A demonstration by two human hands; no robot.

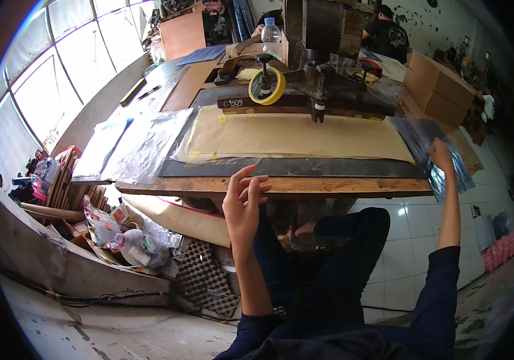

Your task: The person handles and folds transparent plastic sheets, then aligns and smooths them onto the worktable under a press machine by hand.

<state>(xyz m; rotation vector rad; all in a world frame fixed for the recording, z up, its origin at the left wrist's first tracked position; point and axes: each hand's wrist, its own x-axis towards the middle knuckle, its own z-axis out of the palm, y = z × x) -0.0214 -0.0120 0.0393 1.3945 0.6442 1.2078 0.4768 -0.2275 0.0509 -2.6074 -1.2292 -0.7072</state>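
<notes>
My left hand [245, 201] is raised in front of the table's near edge, its fingers loosely bent and apart, with nothing in it. At the table's right end my right hand [441, 155] is closed at a stack of clear, shiny plastic sheets [416, 135], its fingers seeming to pinch the top one; the fingertips are partly hidden. Between the hands a tan paper sheet [293, 137] with small yellow tape pieces lies on a dark board [329, 168]. Behind it stands a press head with a dark bar [353, 107], and a roll of yellow tape [278, 90] hangs on its knob.
More clear plastic [155, 141] lies on the table's left. Cardboard boxes [440, 90] sit at the back right, and a water bottle [270, 36] stands behind the press. Clutter with a plastic jug [134, 247] fills the floor at left. A person [387, 36] is in the background.
</notes>
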